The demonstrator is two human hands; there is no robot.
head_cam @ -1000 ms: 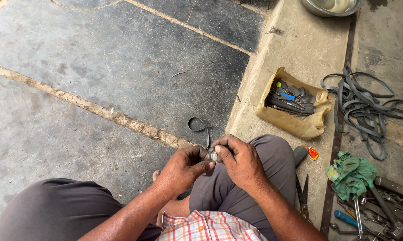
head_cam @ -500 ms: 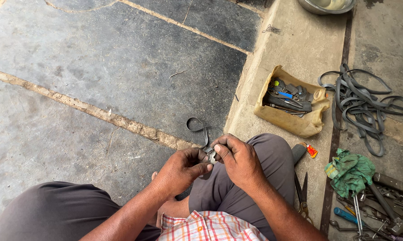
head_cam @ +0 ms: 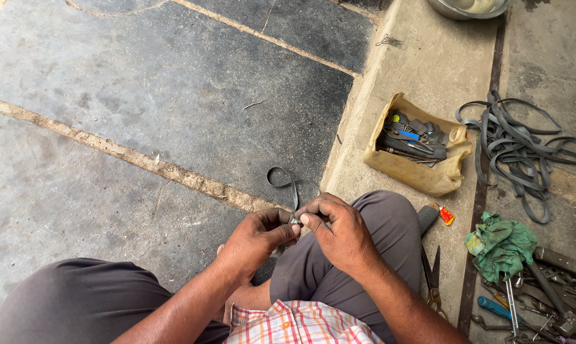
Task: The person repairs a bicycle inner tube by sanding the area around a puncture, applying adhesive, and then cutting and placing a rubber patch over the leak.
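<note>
I sit on stone paving with my knees apart. My left hand (head_cam: 257, 239) and my right hand (head_cam: 339, 230) meet above my right knee, and the fingertips of both pinch one small metal part (head_cam: 295, 221). A thin black rubber strip (head_cam: 284, 181) rises from that part and loops over the ground just beyond my hands. The part itself is mostly hidden by my fingers.
A tan cardboard box (head_cam: 408, 169) of small tools lies on the raised ledge to the right. Beyond it sprawls a tangle of black rubber strips (head_cam: 524, 145). Scissors (head_cam: 432, 275), a green rag (head_cam: 503, 244), a small red packet (head_cam: 446, 215) and several hand tools (head_cam: 536, 299) lie by my right knee.
My hands stay together on the small part. The loop of black strip has shifted slightly; the view has tilted a little.
</note>
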